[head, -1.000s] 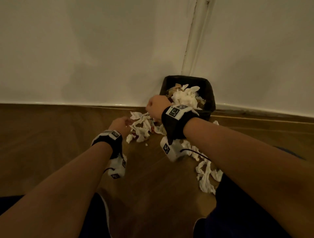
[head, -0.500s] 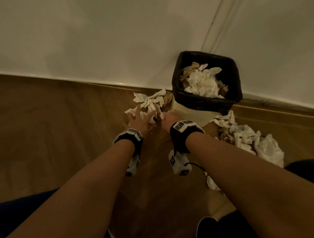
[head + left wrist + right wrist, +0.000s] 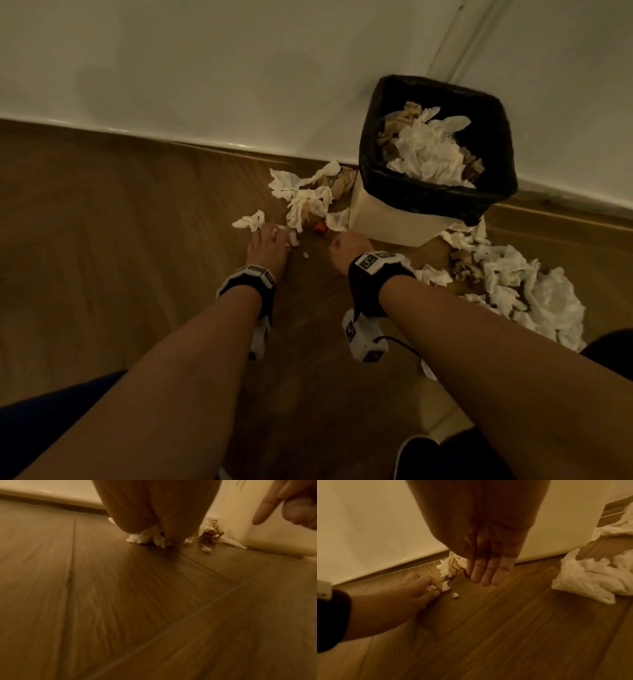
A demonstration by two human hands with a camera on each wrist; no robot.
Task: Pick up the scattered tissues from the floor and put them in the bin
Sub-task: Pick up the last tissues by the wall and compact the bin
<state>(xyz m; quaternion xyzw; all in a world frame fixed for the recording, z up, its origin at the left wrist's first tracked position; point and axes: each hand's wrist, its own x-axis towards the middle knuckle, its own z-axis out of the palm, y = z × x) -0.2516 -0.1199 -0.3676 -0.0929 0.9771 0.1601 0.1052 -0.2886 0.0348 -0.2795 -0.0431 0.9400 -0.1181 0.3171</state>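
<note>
A bin point(image 3: 373, 171) with a black liner stands against the wall, heaped with white tissues point(image 3: 428, 154). More crumpled tissues point(image 3: 308, 198) lie on the wood floor to its left. My left hand point(image 3: 277, 234) is down at the near edge of that heap, pinching a small tissue piece point(image 3: 430, 588) between thumb and fingers point(image 3: 436, 585). In the left wrist view the tissue point(image 3: 145, 536) shows under the hand. My right hand point(image 3: 488, 578) hangs just above the floor beside the bin's base, fingers straight and holding nothing. A tiny scrap point(image 3: 455, 595) lies between the hands.
A larger pile of white tissues point(image 3: 520, 287) spreads on the floor right of the bin. A small red object point(image 3: 320, 226) sits among the left heap. The white wall's skirting point(image 3: 137, 133) runs behind. My shoe point(image 3: 416, 455) is at the bottom edge.
My right hand has dropped from the bin's rim to the floor beside its base. My left hand's spread fingers have closed on a tissue piece.
</note>
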